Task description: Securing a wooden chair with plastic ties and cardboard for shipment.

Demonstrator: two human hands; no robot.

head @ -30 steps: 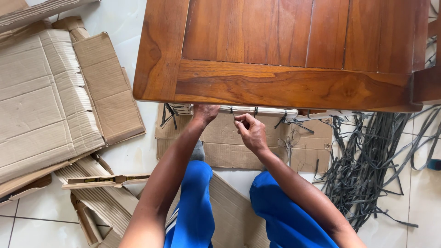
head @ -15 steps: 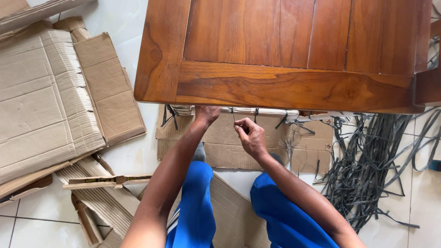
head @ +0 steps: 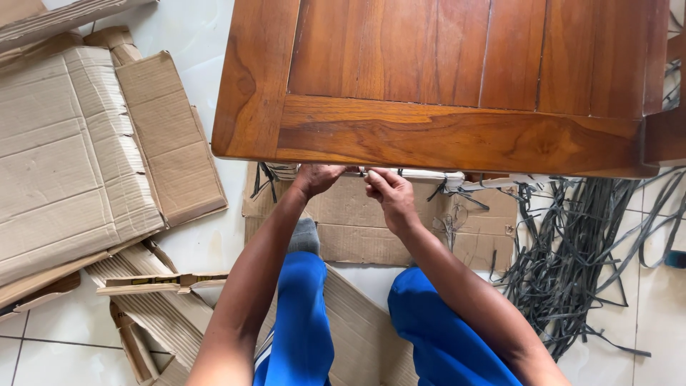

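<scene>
A brown wooden table top [head: 443,86] fills the upper middle of the head view. Just under its near edge runs a pale wrapped bar [head: 421,174] tied with thin black straps. My left hand [head: 316,177] reaches up under the edge and grips the bar's left part, fingers partly hidden by the wood. My right hand [head: 389,193] is beside it, fingers pinched on a black strap at the bar. Both forearms stretch forward over my blue trouser legs [head: 304,322].
Flattened cardboard sheets [head: 78,157] lie on the white tiled floor [head: 193,71] at left. Another cardboard piece [head: 371,229] lies under the bar. A tangled heap of black straps [head: 572,257] spreads at right. A second wooden piece [head: 664,129] juts in at the right edge.
My right hand has moved up and left toward the bar, closer to my left hand. The left hand has shifted slightly lower at the table edge.
</scene>
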